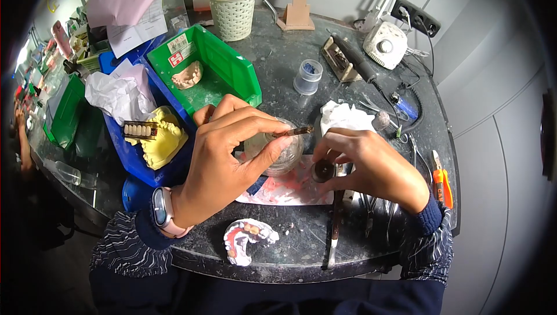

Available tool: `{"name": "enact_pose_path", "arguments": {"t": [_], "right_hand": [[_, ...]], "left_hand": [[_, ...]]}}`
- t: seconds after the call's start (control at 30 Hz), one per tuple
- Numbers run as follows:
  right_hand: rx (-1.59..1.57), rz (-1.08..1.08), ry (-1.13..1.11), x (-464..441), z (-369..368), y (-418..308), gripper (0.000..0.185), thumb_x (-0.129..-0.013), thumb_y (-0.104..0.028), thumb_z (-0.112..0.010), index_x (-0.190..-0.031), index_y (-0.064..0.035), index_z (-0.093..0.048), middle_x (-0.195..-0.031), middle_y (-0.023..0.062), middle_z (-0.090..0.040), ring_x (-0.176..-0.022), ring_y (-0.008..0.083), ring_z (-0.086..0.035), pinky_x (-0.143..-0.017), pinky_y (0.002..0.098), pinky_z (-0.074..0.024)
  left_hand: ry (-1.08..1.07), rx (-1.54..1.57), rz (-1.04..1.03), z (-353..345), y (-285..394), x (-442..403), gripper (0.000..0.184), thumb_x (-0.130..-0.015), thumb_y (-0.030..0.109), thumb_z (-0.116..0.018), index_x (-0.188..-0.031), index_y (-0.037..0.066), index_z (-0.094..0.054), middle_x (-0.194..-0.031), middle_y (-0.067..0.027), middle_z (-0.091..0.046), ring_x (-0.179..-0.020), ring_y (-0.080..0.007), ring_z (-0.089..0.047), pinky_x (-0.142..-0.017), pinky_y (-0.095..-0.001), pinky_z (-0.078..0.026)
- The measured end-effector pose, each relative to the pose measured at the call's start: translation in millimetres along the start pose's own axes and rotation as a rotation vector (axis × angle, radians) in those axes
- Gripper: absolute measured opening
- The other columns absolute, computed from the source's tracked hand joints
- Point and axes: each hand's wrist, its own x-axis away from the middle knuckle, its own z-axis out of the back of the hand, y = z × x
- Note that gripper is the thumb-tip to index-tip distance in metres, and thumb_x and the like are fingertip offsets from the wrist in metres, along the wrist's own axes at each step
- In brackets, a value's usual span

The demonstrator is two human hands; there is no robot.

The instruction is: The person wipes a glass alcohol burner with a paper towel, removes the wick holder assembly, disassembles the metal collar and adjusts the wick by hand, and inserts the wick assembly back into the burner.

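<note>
Between the thumb and fingers of my left hand (pixel 229 147) is a short, thin brown strip (pixel 299 131); its exact kind is unclear. It hangs above a clear round dish (pixel 284 155). My right hand (pixel 371 167) is closed around a small dark, round, cup-like piece (pixel 323 171), whose dark face points toward me. Below both hands lies a white sheet smeared with pink (pixel 296 190). Nearer the table's front edge rests a white dental cast (pixel 246 241) with pink material and a few tooth-coloured parts. A long spatula-like tool (pixel 335 234) lies below my right hand.
At left, a blue bin (pixel 139 155) holds a yellow cast (pixel 165 138), crumpled paper and a tooth strip (pixel 140 130). A green bin (pixel 238 71) contains a beige cast (pixel 188 75). Behind stand a blue-tinted jar (pixel 308 77) and a handpiece (pixel 354 60); orange-handled pliers (pixel 443 184) lie right.
</note>
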Motion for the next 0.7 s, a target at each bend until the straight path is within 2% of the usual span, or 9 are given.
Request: {"name": "enact_pose_path", "arguments": {"t": [0.13, 0.2, 0.23, 0.27, 0.33, 0.43, 0.53, 0.57, 0.7], "right_hand": [[0.103, -0.035, 0.021, -0.3, 1.3, -8.4, 0.034, -0.066, -0.015, -0.085, -0.088, -0.0025, -0.062, -0.086, 0.0069, -0.065, -0.077, 0.019, -0.067, -0.065, 0.0307, -0.0566], [0.119, -0.046, 0.125, -0.9, 6.6, -7.5, 0.033, -0.066, -0.015, -0.085, -0.085, -0.0024, -0.061, -0.086, 0.0061, -0.065, -0.075, 0.0168, -0.067, -0.061, 0.0282, -0.0556], [0.005, 0.006, 0.312, -5.0, 5.3, -10.6, 0.032, -0.066, -0.013, -0.085, -0.084, -0.0019, -0.061, -0.087, 0.0053, -0.065, -0.073, 0.0131, -0.067, -0.057, 0.0246, -0.0544], [-0.056, -0.011, 0.423, -6.0, 4.4, -13.5, 0.025, -0.074, -0.012, -0.08, -0.091, -0.0027, -0.064, -0.086, 0.005, -0.064, -0.07, 0.0153, -0.065, -0.057, 0.0273, -0.0528], [-0.199, 0.098, 0.551, -10.9, -4.1, -16.3, 0.029, -0.074, -0.006, -0.078, -0.101, -0.0046, -0.067, -0.087, 0.0057, -0.064, -0.072, 0.015, -0.066, -0.057, 0.0259, -0.0521], [-0.225, 0.145, 0.504, -10.5, -10.2, -19.4, 0.036, -0.074, 0.001, -0.076, -0.108, -0.0061, -0.068, -0.089, 0.0071, -0.065, -0.073, 0.016, -0.066, -0.058, 0.0268, -0.0523], [-0.047, 0.256, 0.53, -12.6, -13.1, -16.0, 0.031, -0.07, -0.001, -0.079, -0.1, -0.0033, -0.071, -0.088, 0.0081, -0.067, -0.074, 0.0148, -0.067, -0.056, 0.0232, -0.0533], [-0.013, 0.26, 0.555, -13.2, -15.9, -15.3, 0.029, -0.069, 0.0, -0.079, -0.097, -0.0039, -0.073, -0.083, 0.0077, -0.068, -0.072, 0.016, -0.067, -0.056, 0.0244, -0.0528], [-0.034, 0.261, 0.574, -12.5, -16.1, -14.2, 0.025, -0.07, 0.001, -0.079, -0.094, -0.0032, -0.072, -0.082, 0.0081, -0.069, -0.072, 0.0164, -0.068, -0.057, 0.0256, -0.0525]], "left_hand": [[0.011, -0.001, -0.002, 1.0, -0.7, 0.5, 0.012, -0.076, 0.014, -0.076, -0.086, 0.01, -0.072, -0.084, -0.003, -0.07, -0.081, -0.0191, -0.059, -0.079, -0.0309, -0.038], [0.007, -0.005, -0.015, 1.9, -0.8, 0.6, 0.012, -0.076, 0.014, -0.076, -0.087, 0.01, -0.073, -0.084, -0.0027, -0.07, -0.081, -0.0187, -0.058, -0.078, -0.0304, -0.038], [0.006, -0.006, -0.024, 2.4, -0.4, 0.1, 0.012, -0.076, 0.014, -0.076, -0.087, 0.01, -0.073, -0.083, -0.0026, -0.07, -0.081, -0.0185, -0.058, -0.078, -0.0301, -0.038], [0.002, -0.001, -0.027, 3.0, 0.4, -0.6, 0.012, -0.076, 0.014, -0.076, -0.087, 0.01, -0.073, -0.083, -0.0023, -0.069, -0.08, -0.0184, -0.058, -0.078, -0.03, -0.038], [-0.01, 0.01, -0.032, 3.3, 1.8, -0.5, 0.013, -0.075, 0.014, -0.077, -0.087, 0.01, -0.073, -0.083, -0.0017, -0.069, -0.08, -0.0181, -0.058, -0.078, -0.0298, -0.038], [-0.014, -0.007, -0.065, 2.7, 1.1, 0.7, 0.013, -0.074, 0.014, -0.077, -0.086, 0.01, -0.072, -0.084, -0.0011, -0.069, -0.08, -0.0182, -0.058, -0.078, -0.0299, -0.037], [-0.025, 0.005, -0.058, 2.8, 1.5, 1.2, 0.013, -0.074, 0.013, -0.076, -0.086, 0.009, -0.072, -0.084, -0.0012, -0.069, -0.08, -0.0182, -0.058, -0.079, -0.0299, -0.037], [-0.025, 0.005, -0.054, 2.5, 1.9, 1.7, 0.013, -0.074, 0.013, -0.076, -0.086, 0.009, -0.072, -0.084, -0.0013, -0.069, -0.08, -0.0183, -0.057, -0.079, -0.03, -0.037], [-0.024, 0.003, -0.048, 1.9, 1.8, 2.4, 0.014, -0.074, 0.014, -0.076, -0.087, 0.009, -0.072, -0.085, -0.0014, -0.069, -0.081, -0.0186, -0.057, -0.079, -0.0304, -0.037]]}}
